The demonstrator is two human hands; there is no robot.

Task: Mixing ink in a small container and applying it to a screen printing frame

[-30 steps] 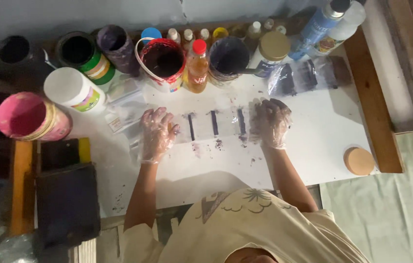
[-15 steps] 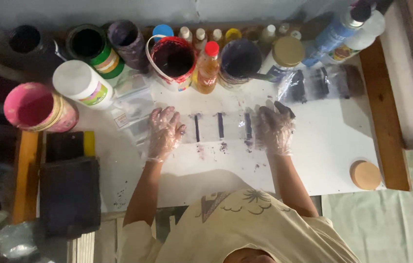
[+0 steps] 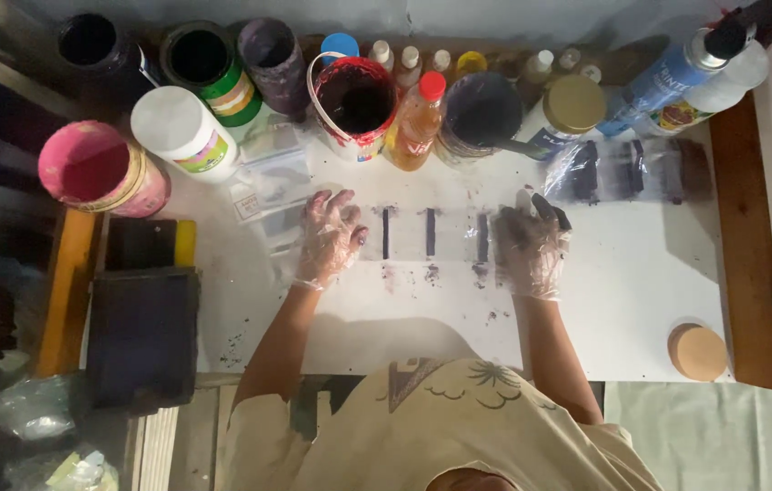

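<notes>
- Far left: a pink tub [image 3: 100, 170], open and stained inside, stands at the tabletop's left edge; below it lies a dark flat block [image 3: 142, 332]
- Back row, left part: a black jar [image 3: 90, 41], a green-banded can [image 3: 209, 64], a purple-stained cup [image 3: 272, 55] and a white capped jar [image 3: 181, 132] lying toward the front
- Left hand [image 3: 330, 238]: in a thin clear glove, fingers spread and released, palm down flat on the white tabletop [image 3: 641, 273], just left of the strips; it grips nothing
- Centre: three dark strips [image 3: 430, 233] lie side by side, upright in the view, between the two hands; purple smudges mark the tabletop just below them
- Behind the strips: a red-rimmed pot [image 3: 354, 100] of dark paint, an orange bottle [image 3: 418, 123] with a red cap, and a dark bowl [image 3: 481, 109]
- Right hand [image 3: 531, 247]: gloved, fingers loosely open and resting on the tabletop, touching the rightmost strip; whether it pinches the strip cannot be told
- Right of it: a clear plastic bag [image 3: 627, 171] with dark contents, a gold-lidded jar [image 3: 572, 105], a blue bottle [image 3: 668, 77]
- Front right corner: a round tan lid [image 3: 697, 352]
</notes>
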